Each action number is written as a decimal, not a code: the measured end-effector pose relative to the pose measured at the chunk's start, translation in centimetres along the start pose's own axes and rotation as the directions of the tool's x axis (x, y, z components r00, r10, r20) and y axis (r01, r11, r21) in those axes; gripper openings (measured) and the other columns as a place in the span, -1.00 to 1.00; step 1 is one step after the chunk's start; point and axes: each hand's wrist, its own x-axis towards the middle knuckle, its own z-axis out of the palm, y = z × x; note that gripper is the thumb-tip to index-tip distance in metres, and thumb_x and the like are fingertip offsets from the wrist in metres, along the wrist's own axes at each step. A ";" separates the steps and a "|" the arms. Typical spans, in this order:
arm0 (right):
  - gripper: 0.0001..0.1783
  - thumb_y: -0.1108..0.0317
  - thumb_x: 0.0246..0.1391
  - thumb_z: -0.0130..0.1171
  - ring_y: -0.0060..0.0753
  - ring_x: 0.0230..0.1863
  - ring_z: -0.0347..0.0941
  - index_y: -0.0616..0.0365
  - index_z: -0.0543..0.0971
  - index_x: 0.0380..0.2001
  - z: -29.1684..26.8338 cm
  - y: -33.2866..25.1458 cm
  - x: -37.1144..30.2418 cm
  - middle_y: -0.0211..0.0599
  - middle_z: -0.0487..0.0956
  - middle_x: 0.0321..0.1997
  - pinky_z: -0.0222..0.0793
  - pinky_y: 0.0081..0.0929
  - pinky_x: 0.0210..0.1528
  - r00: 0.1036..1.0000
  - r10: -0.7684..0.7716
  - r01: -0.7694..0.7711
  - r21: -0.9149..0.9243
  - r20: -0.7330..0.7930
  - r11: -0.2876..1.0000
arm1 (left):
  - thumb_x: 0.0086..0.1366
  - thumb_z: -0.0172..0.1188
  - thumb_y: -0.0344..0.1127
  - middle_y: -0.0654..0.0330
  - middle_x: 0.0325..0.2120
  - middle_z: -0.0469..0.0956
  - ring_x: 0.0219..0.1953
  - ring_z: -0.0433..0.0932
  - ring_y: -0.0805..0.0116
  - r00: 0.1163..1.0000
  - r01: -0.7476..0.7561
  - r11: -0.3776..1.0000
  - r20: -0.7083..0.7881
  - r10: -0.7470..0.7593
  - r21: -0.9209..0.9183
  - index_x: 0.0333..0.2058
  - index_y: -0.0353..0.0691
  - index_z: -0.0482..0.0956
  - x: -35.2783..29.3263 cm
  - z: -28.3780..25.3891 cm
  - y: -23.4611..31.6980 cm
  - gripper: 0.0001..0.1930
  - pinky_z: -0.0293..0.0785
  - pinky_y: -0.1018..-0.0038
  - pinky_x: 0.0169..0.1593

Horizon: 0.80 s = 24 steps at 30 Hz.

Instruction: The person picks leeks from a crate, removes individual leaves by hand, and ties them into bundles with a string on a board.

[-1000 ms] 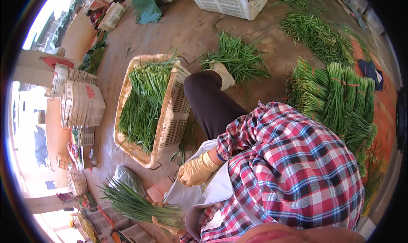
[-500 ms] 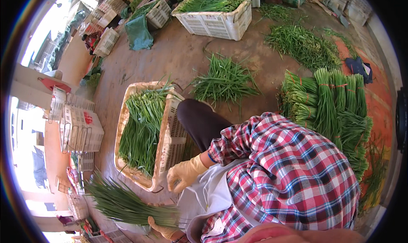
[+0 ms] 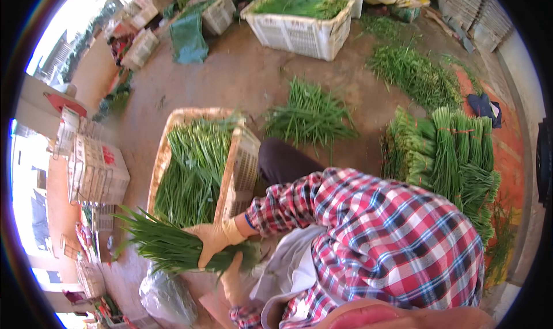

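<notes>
- So the bunch of greens (image 3: 161, 245) is at 8 o'clock, up in the person's hands, and I can't spot a band on it. Looks mid-handling to me, not finished.
- Right hand (image 3: 213, 238) is gloved and lies across the top of the bunch, thumb and fingers spread apart over it. Can't tell if it's squeezing or just resting.
- Left hand (image 3: 232, 280) comes in from underneath, thumb up along the near side, wrapped on the bunch near its stem end. The other fingers are hidden.
- What looks done: a stack of bundles (image 3: 446, 150) at 3 o'clock, several with reddish bands around them.
- What looks left: plenty, I'd guess. The crate (image 3: 249, 162) at 9 o'clock is well filled with loose greens (image 3: 193, 170), plus there's a loose pile (image 3: 308, 115) just past 12 and a messy heap (image 3: 412, 75) at 2.
- Labels: dark marks on the far crate (image 3: 294, 38) at 12 o'clock and a red patch on the stacked crates (image 3: 95, 165) way out at 9. Too small and blurry to read, and no brand I can make out.
</notes>
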 end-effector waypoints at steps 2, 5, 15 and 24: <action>-0.25 0.44 -0.29 0.41 -0.58 0.01 0.44 0.22 0.43 0.10 -1.2 3.6 0.1 -0.34 0.61 -0.02 0.38 -0.48 0.13 0.998 0.069 -0.068 -0.073 0.001 0.995 | 0.19 0.37 -0.29 0.19 -0.14 0.57 -0.21 0.56 0.34 0.999 0.010 0.999 -0.039 -0.012 -0.047 0.02 -0.30 0.53 3.0 -0.1 -2.5 -0.56 0.50 0.38 -0.05; -0.39 0.43 -0.25 0.40 -0.59 -0.10 0.48 0.24 0.49 -0.02 -3.3 9.3 -0.9 -0.33 0.63 -0.15 0.44 -0.50 0.01 0.987 0.158 -0.158 -0.120 -0.011 0.980 | 0.19 0.38 -0.34 0.17 -0.13 0.54 -0.20 0.54 0.31 0.965 0.148 0.925 -0.154 -0.212 -0.350 0.06 -0.30 0.44 7.0 -0.8 -8.0 -0.51 0.52 0.40 -0.11; -0.42 0.38 -0.36 0.51 -0.48 -0.15 0.52 0.20 0.57 -0.14 -10.8 27.0 -11.1 -0.30 0.66 -0.21 0.47 -0.41 -0.07 0.746 0.666 -0.635 -0.320 -0.017 0.703 | 0.26 0.28 -0.34 0.15 0.01 0.48 -0.03 0.50 0.31 0.969 -0.031 0.945 0.242 -0.052 0.326 0.24 -0.16 0.32 18.0 -2.2 -34.8 -0.41 0.57 0.16 -0.03; -0.43 0.02 -0.39 0.55 -0.09 -0.16 0.60 0.13 0.66 -0.29 -11.6 32.4 -11.9 -0.11 0.68 -0.31 0.46 -0.26 -0.10 0.592 0.806 -0.642 -0.593 0.020 0.486 | 0.20 0.33 -0.29 0.08 0.02 0.52 -0.01 0.49 0.27 0.998 -0.061 0.995 -0.012 0.063 0.080 0.05 -0.32 0.49 19.2 -1.4 -34.3 -0.54 0.39 0.33 0.10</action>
